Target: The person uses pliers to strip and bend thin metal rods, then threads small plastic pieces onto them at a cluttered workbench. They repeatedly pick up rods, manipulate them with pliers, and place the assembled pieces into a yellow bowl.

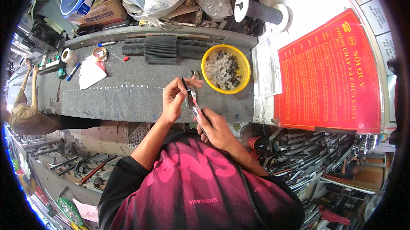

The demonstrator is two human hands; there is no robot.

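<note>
In front of my chest, over the near edge of the grey bench (pixel 128 97), both my hands are close together. My left hand (pixel 174 102) pinches a thin dark strip (pixel 185 84) between thumb and finger. My right hand (pixel 217 128) is wrapped round a pair of pliers (pixel 195 107), with red and dark colour on the handles. Its metal jaws point up toward the strip; whether they touch it I cannot tell. Just beyond my hands, a yellow plastic basket (pixel 206 82) holds many small clear and black pieces.
A pleated dark mesh stack (pixel 160 50) lies across long dark strips at the back. Tape rolls (pixel 69 56), markers (pixel 73 72) and a white sheet (pixel 92 75) sit left. A red notice (pixel 326 72) and thread spools (pixel 262 14) are right. Another person (pixel 34 112) works far left.
</note>
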